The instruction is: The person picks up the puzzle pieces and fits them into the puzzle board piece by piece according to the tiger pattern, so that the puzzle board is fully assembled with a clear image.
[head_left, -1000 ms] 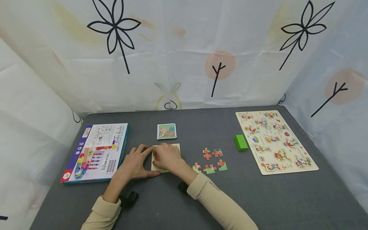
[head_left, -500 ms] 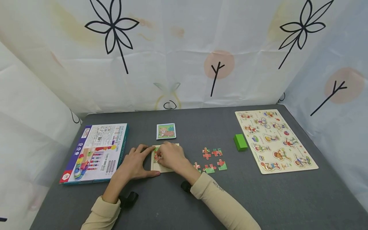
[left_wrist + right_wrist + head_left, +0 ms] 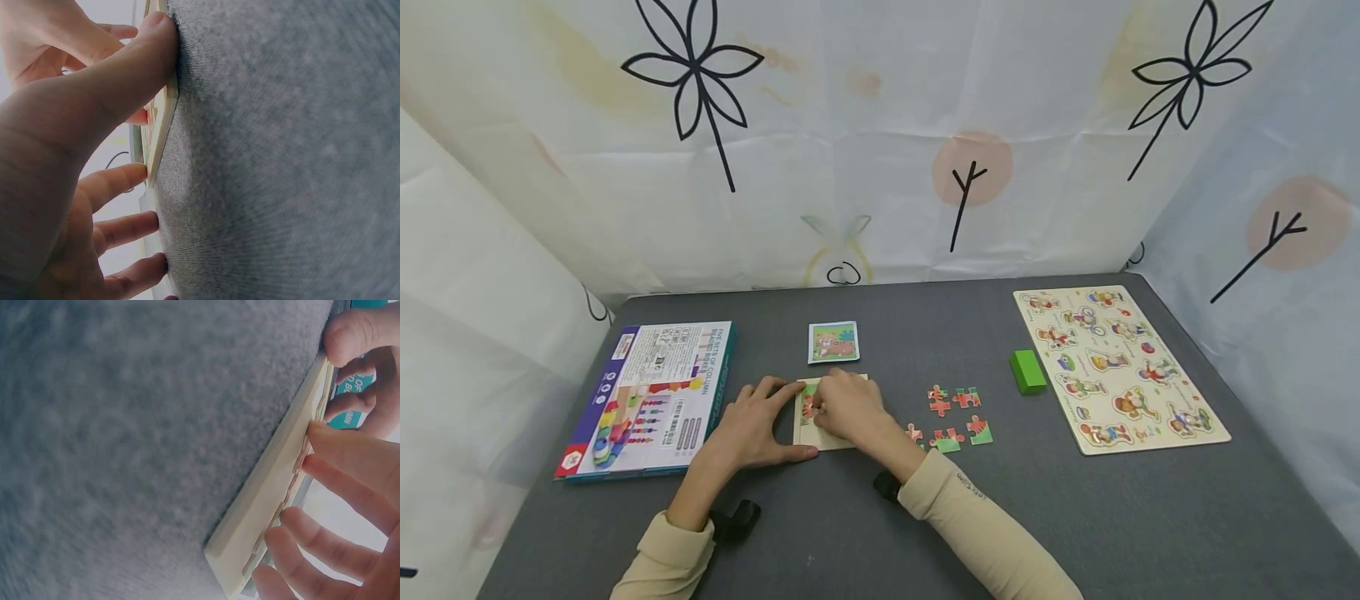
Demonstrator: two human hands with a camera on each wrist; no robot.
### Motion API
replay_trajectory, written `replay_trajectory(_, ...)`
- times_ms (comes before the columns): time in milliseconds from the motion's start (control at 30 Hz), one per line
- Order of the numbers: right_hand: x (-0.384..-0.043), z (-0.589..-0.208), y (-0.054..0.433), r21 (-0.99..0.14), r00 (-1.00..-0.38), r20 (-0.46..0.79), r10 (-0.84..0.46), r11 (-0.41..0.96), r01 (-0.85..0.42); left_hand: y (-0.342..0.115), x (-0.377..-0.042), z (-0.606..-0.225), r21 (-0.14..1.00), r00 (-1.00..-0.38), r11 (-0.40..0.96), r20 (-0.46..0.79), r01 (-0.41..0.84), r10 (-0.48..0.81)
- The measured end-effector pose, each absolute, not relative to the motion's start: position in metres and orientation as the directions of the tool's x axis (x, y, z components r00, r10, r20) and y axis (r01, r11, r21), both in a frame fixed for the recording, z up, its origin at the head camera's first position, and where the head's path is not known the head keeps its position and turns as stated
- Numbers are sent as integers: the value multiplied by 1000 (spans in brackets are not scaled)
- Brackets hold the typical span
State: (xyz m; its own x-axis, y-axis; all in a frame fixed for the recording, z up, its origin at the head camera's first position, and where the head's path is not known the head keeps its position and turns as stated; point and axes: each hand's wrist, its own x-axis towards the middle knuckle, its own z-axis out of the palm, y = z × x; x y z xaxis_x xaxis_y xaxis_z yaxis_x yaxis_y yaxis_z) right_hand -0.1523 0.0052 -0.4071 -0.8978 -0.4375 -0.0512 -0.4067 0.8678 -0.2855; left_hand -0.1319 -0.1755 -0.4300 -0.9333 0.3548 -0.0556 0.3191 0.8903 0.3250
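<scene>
A small pale jigsaw tray [image 3: 808,437] lies on the table in front of me, with red and green pieces in its left part. My left hand [image 3: 756,427] spreads along the tray's left side, thumb and index finger touching its edge; the left wrist view has the thumb against the tray rim [image 3: 164,119]. Over the tray is my right hand [image 3: 852,408], fingers bent. In the right wrist view its thumb and index finger pinch a reddish puzzle piece [image 3: 301,456] at the tray's surface. The right hand hides much of the tray in the head view.
Several loose puzzle pieces [image 3: 947,440] lie right of the tray. Behind it is a square picture card [image 3: 833,342]. A flat box [image 3: 655,400] lies at the left. A green block [image 3: 1027,372] and a large wooden picture board [image 3: 1138,392] are at the right.
Over the last second my right hand has shifted slightly right and up over the tray, uncovering more of the pieces at its left. My left hand has stayed at the tray's edge.
</scene>
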Motion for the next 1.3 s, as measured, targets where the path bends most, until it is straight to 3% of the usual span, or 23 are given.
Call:
replay_trajectory(767, -151, -404, 14, -272, -889, -25, -456, 859, -433, -176, -132, -430, 331, -932, 887, -52, 323, 359)
replay_trajectory(1300, -150, -399, 63, -292, -901, -43, -432, 868, -402, -175, -131, -431, 329, -932, 889, -58, 319, 357)
